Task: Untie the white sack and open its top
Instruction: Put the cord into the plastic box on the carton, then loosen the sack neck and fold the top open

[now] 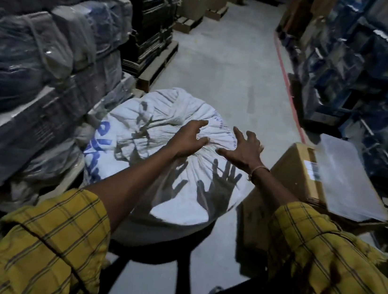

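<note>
A big white sack [166, 123] with blue lettering stands on the floor in front of me, its cloth drawn into tight pleats at a gathered top [211, 140]. My left hand [189, 138] hovers just left of the gathered top with curled, spread fingers and holds nothing. My right hand [244, 151] hovers just right of it, fingers spread, also free of anything. Both hands cast shadows on the near side of the sack. The tie itself is not visible between the hands.
Wrapped dark bundles [38, 64] are stacked close on the left. A cardboard box [296, 185] with a clear plastic lid [346, 181] on it stands at the right. Blue shelving [382, 73] lines the right side. The grey aisle floor [226, 64] runs ahead.
</note>
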`<move>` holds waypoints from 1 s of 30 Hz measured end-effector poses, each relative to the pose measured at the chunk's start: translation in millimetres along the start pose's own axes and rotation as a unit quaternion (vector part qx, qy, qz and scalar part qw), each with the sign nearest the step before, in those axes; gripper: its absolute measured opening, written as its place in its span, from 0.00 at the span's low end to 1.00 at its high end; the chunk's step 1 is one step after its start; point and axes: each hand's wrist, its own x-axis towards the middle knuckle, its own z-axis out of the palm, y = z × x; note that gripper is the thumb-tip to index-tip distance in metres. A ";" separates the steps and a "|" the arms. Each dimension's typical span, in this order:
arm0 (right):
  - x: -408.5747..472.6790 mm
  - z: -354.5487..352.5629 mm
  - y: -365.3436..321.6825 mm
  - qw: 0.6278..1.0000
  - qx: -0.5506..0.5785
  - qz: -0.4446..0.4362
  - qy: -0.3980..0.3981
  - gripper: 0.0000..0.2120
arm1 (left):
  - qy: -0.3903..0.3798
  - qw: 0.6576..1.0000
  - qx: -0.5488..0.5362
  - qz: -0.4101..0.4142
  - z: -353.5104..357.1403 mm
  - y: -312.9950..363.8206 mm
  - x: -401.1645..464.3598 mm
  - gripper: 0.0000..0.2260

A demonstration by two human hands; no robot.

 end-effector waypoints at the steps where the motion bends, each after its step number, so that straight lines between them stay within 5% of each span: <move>1: 3.4 9.4 -10.5 1.000 0.003 -0.003 -0.008 0.50 | 0.009 1.000 -0.002 0.000 -8.1 -10.9 -0.6 0.27; 8: 24.6 61.3 -78.6 0.995 0.038 -0.090 -0.025 0.46 | 0.123 0.991 -0.054 0.024 -53.3 -57.8 -6.7 0.19; 14: 18.2 104.8 -140.1 0.983 0.022 -0.146 0.111 0.39 | 0.311 0.945 -0.104 0.016 -97.5 -83.9 -7.7 0.15; 20: 15.1 126.5 -191.9 0.973 0.049 -0.114 0.195 0.42 | 0.322 0.918 -0.229 -0.027 -110.8 -99.6 -9.0 0.18; 25: 24.6 127.3 -210.0 0.968 -0.011 -0.124 0.218 0.43 | 0.361 0.903 -0.229 -0.036 -120.2 -107.0 -12.1 0.17; 30: 42.4 105.6 -216.3 0.966 0.146 -0.131 0.167 0.19 | 0.350 0.918 -0.186 -0.022 -119.3 -114.3 -15.2 0.15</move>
